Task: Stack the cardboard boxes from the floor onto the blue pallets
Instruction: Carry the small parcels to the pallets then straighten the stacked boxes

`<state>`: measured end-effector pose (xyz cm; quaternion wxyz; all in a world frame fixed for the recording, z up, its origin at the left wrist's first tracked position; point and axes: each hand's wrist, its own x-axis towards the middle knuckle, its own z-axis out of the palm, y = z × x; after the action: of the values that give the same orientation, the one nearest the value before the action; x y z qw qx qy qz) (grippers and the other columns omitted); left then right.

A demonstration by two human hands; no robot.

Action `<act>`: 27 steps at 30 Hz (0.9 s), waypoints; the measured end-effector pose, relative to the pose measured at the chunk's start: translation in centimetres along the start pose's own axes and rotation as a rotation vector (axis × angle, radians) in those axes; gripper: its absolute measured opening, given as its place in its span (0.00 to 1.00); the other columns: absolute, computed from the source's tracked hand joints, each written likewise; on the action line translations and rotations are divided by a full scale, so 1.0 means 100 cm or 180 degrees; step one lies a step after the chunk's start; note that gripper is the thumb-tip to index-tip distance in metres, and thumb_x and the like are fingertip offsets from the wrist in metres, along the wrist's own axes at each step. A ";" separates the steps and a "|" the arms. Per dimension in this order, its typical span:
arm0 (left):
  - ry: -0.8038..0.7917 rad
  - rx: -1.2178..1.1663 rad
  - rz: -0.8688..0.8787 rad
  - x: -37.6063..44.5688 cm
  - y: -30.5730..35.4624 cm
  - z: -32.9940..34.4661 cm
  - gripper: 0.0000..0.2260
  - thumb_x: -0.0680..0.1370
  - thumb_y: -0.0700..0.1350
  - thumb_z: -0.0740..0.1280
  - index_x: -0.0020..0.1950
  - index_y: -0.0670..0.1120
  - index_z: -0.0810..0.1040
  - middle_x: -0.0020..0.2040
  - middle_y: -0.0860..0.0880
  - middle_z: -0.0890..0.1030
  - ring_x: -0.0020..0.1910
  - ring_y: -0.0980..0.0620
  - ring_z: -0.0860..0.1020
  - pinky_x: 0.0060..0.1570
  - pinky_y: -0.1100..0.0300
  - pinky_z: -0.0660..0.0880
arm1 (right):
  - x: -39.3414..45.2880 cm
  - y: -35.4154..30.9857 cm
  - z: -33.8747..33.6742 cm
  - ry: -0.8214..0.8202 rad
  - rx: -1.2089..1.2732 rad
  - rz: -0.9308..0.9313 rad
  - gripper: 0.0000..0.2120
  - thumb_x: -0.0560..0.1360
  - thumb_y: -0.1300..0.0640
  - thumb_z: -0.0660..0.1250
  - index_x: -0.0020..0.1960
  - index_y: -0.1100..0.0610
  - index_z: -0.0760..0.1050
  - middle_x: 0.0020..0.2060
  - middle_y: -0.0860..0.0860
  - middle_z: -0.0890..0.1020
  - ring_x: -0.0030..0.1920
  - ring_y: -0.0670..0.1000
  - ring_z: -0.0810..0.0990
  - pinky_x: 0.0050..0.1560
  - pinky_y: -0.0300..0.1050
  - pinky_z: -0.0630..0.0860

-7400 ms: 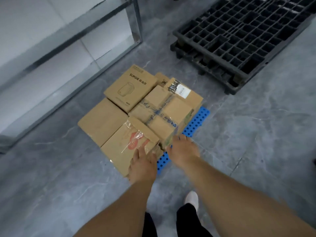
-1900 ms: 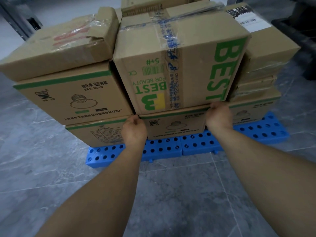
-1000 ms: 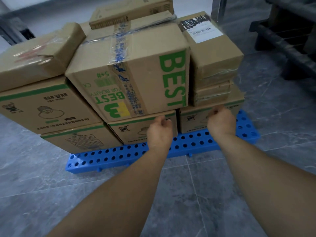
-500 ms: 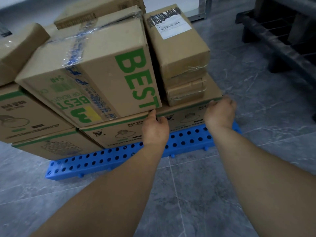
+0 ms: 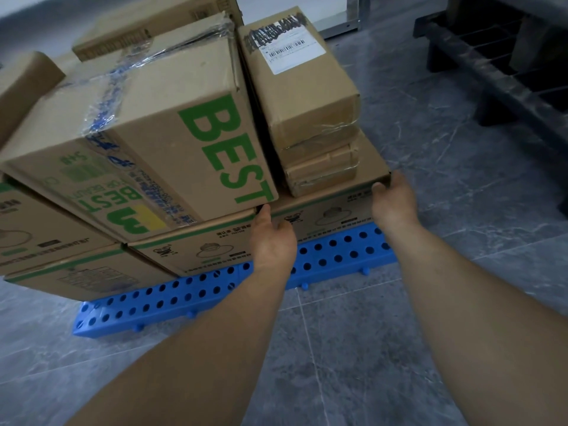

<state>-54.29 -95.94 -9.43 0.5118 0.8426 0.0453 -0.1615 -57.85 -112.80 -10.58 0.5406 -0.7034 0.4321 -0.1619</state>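
Green "BEST" on taped box (image 5: 147,124)

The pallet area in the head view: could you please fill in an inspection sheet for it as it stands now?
Surface: grey marbled floor tiles.
Job's things: blue pallet carries stacked cardboard; BEST box sits on the bottom-row box; labelled parcel tops a thin taped parcel.
Clutter: nothing seen.
Grippers: left hand rests on the bottom-row box's front face, thumb at the top edge; right hand grips its right corner.
Cables: nothing seen.
Surroundings: black pallet at the upper right; metal frame leg behind.
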 end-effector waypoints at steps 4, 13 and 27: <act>0.0029 -0.0206 -0.0009 -0.003 0.001 0.003 0.26 0.80 0.40 0.56 0.76 0.53 0.53 0.74 0.48 0.63 0.73 0.41 0.61 0.70 0.45 0.63 | 0.004 0.001 0.003 0.0038 0.0032 -0.0080 0.12 0.79 0.62 0.54 0.60 0.58 0.70 0.56 0.57 0.76 0.50 0.52 0.73 0.45 0.44 0.67; -0.0006 -0.0252 0.0178 -0.007 -0.002 0.001 0.27 0.79 0.38 0.57 0.77 0.49 0.52 0.77 0.50 0.55 0.75 0.53 0.55 0.74 0.53 0.56 | -0.001 0.001 0.004 0.0169 -0.0044 -0.0154 0.12 0.78 0.63 0.54 0.60 0.59 0.70 0.56 0.57 0.76 0.47 0.51 0.72 0.43 0.42 0.66; 0.0536 -0.0813 -0.0028 -0.014 -0.008 -0.015 0.24 0.79 0.32 0.51 0.76 0.44 0.56 0.75 0.48 0.60 0.73 0.52 0.60 0.59 0.70 0.53 | -0.006 -0.003 0.009 0.0259 -0.0249 -0.0081 0.14 0.77 0.65 0.53 0.60 0.62 0.69 0.59 0.60 0.74 0.52 0.57 0.74 0.46 0.43 0.67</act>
<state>-55.49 -94.13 -9.05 0.6085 0.7809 0.1120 -0.0854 -57.44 -111.80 -10.45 0.4925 -0.7223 0.4508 -0.1803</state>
